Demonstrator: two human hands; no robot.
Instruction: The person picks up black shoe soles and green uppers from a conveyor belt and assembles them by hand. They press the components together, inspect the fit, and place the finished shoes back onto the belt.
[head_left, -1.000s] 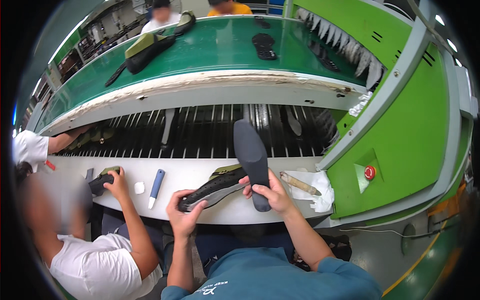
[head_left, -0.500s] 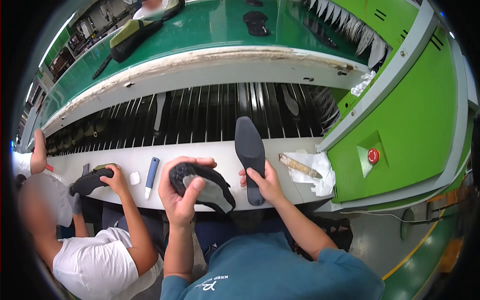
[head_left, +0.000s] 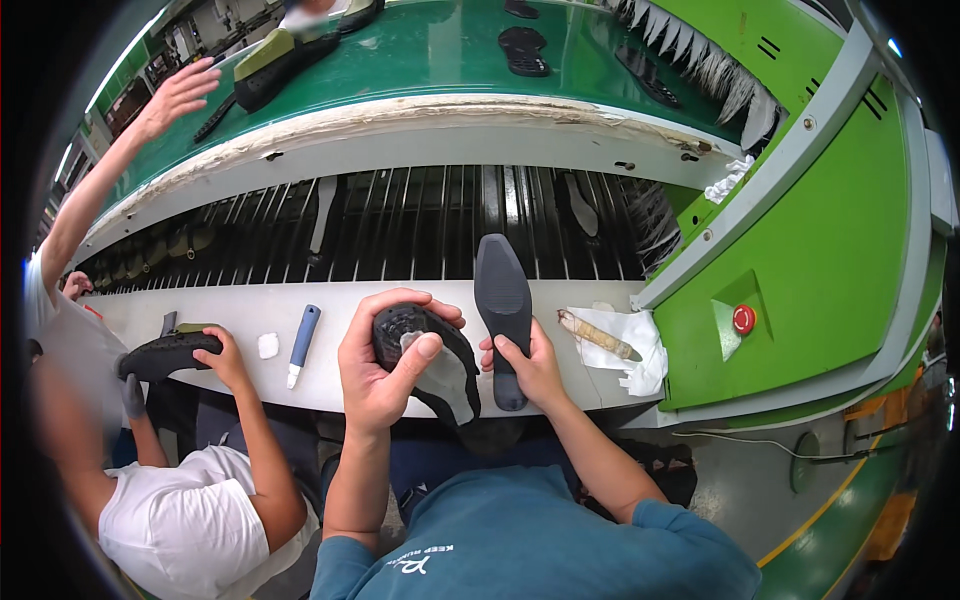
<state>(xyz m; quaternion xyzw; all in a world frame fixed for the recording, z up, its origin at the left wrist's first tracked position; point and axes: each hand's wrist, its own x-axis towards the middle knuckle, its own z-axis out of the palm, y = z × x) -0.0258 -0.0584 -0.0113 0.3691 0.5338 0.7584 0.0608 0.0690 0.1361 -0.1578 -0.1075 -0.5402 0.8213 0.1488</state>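
My left hand point(head_left: 372, 385) is closed round a black shoe upper point(head_left: 448, 375), its pale grey underside turned up toward me. The thumb presses on that grey patch, and the fingers wrap over the rounded end. Just to its right, my right hand point(head_left: 537, 372) grips a dark grey shoe sole point(head_left: 503, 290) by its narrower lower part. The sole stands nearly upright with its broad end pointing away from me. Upper and sole are close together but apart, both held above the white ledge point(head_left: 440, 297).
A blue-handled tool point(head_left: 303, 345) and a white wad point(head_left: 268, 346) lie left. At right, a tape-wrapped tool point(head_left: 600, 335) rests on white cloth point(head_left: 645, 350). Beyond are a roller conveyor point(head_left: 410, 225) and green belt point(head_left: 420, 60) with shoe parts. A neighbour holds a dark shoe point(head_left: 165, 357).
My left hand has shifted right with the upper, nearer the sole, and its grey underside shows more. My right hand has barely moved. At far left, another person's arm now reaches over the belt.
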